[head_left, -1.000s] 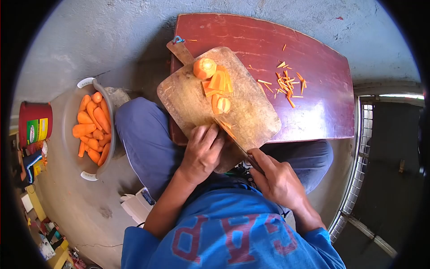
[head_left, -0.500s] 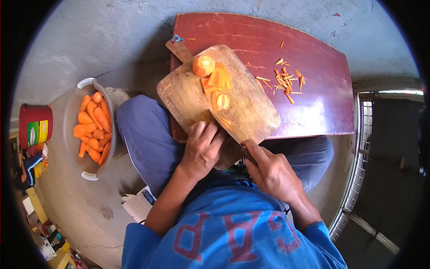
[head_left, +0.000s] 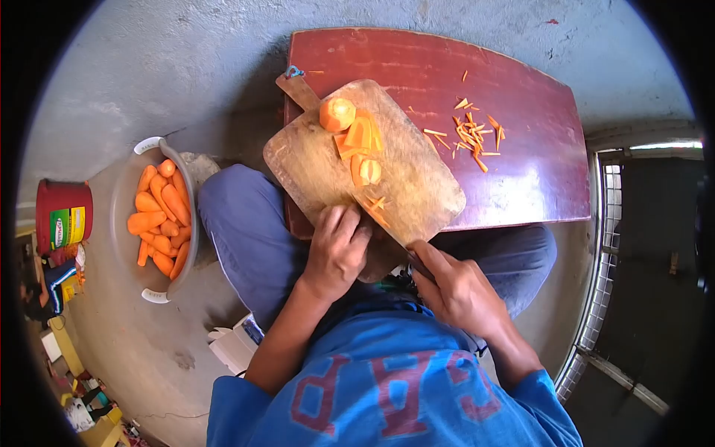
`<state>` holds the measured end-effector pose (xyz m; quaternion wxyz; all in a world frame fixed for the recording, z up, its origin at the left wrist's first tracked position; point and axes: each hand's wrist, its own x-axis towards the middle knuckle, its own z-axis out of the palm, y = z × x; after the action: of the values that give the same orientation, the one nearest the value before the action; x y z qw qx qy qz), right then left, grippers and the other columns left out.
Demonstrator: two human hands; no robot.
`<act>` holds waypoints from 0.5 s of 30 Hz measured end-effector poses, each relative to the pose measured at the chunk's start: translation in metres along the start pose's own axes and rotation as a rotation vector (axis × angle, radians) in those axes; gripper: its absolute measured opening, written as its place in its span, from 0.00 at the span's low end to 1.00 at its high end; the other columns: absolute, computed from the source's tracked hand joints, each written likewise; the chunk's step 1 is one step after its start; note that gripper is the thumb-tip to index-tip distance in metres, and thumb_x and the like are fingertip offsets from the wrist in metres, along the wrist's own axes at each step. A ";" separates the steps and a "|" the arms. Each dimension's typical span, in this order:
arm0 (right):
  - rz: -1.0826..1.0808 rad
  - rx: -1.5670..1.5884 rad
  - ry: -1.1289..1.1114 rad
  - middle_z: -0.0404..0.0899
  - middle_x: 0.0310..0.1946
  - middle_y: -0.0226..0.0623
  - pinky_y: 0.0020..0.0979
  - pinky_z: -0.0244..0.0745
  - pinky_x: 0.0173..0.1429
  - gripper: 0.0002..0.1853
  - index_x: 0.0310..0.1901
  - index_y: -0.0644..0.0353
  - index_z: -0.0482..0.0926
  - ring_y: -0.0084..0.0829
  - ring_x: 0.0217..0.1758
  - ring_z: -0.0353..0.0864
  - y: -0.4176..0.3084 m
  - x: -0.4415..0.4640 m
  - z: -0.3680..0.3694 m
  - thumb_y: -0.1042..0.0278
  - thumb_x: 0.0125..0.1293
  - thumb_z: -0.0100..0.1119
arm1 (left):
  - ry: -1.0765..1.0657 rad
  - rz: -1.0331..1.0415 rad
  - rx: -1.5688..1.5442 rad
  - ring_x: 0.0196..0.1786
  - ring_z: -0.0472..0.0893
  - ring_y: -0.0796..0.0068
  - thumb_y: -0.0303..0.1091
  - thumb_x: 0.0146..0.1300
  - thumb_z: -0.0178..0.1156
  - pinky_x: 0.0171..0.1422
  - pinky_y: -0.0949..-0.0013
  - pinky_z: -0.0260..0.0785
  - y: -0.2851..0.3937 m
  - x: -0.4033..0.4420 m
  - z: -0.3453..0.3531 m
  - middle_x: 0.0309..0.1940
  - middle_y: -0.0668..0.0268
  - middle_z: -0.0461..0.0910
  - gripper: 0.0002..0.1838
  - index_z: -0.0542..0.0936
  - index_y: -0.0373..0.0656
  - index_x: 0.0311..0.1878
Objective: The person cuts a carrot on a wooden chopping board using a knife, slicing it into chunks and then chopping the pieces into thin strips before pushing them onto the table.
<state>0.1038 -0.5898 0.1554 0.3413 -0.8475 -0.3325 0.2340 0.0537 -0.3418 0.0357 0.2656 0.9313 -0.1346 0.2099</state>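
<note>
Glossy red, the counter (head_left: 536,112) spanned the upper centre of the frame under a wooden board (head_left: 417,175), where carrot pieces (head_left: 360,136) lay above centre. Below, right of centre, the right hand (head_left: 460,287) gripped a knife (head_left: 390,235); the left hand (head_left: 339,247) curled beside its blade, whether holding anything I could not tell.

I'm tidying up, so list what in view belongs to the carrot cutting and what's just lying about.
Belongs to the job:
knife
cutting board
carrot pieces
carrot strips
red table
tub of carrots

Apparently just lying about:
red bucket
white box
</note>
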 end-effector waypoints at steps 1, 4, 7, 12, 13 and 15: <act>-0.023 -0.002 0.010 0.89 0.44 0.58 0.58 0.87 0.43 0.27 0.75 0.67 0.76 0.67 0.42 0.92 0.001 0.001 0.001 0.72 0.80 0.71 | -0.005 -0.009 0.000 0.58 0.82 0.44 0.27 0.65 0.65 0.68 0.42 0.79 0.001 0.000 0.000 0.60 0.46 0.83 0.14 0.89 0.32 0.50; -0.057 -0.013 0.033 0.90 0.44 0.60 0.58 0.87 0.43 0.27 0.75 0.67 0.75 0.67 0.42 0.91 -0.001 0.007 0.001 0.72 0.80 0.71 | -0.032 -0.029 0.001 0.57 0.82 0.43 0.27 0.65 0.65 0.68 0.42 0.79 0.001 0.002 -0.003 0.61 0.44 0.84 0.12 0.89 0.31 0.48; -0.040 -0.027 0.021 0.90 0.45 0.61 0.58 0.87 0.43 0.27 0.75 0.67 0.75 0.68 0.42 0.91 -0.007 0.002 -0.003 0.72 0.80 0.71 | 0.046 0.016 0.008 0.56 0.82 0.43 0.27 0.65 0.64 0.68 0.42 0.79 0.000 0.003 0.001 0.60 0.44 0.84 0.12 0.89 0.32 0.48; -0.070 -0.020 0.016 0.91 0.46 0.62 0.58 0.87 0.43 0.27 0.76 0.67 0.75 0.68 0.42 0.91 -0.004 0.016 0.000 0.72 0.81 0.70 | -0.019 -0.026 -0.017 0.56 0.82 0.44 0.28 0.66 0.64 0.68 0.42 0.79 0.005 0.004 -0.008 0.59 0.46 0.84 0.11 0.89 0.34 0.47; -0.033 -0.002 0.011 0.90 0.48 0.63 0.58 0.87 0.45 0.27 0.76 0.67 0.75 0.69 0.44 0.91 -0.008 0.013 -0.001 0.73 0.80 0.70 | -0.017 -0.024 -0.017 0.56 0.82 0.44 0.28 0.66 0.64 0.67 0.42 0.79 0.005 0.004 -0.009 0.58 0.46 0.84 0.11 0.89 0.34 0.47; 0.042 0.023 -0.013 0.89 0.50 0.64 0.59 0.87 0.48 0.27 0.76 0.67 0.75 0.70 0.48 0.90 -0.013 0.003 -0.006 0.75 0.79 0.71 | 0.046 0.000 -0.029 0.53 0.82 0.41 0.24 0.62 0.65 0.64 0.42 0.79 0.002 0.008 -0.006 0.57 0.45 0.85 0.12 0.89 0.32 0.47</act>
<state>0.1042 -0.5834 0.1687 0.3439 -0.8487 -0.3142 0.2504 0.0580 -0.3411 0.0444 0.2823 0.9222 -0.1313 0.2294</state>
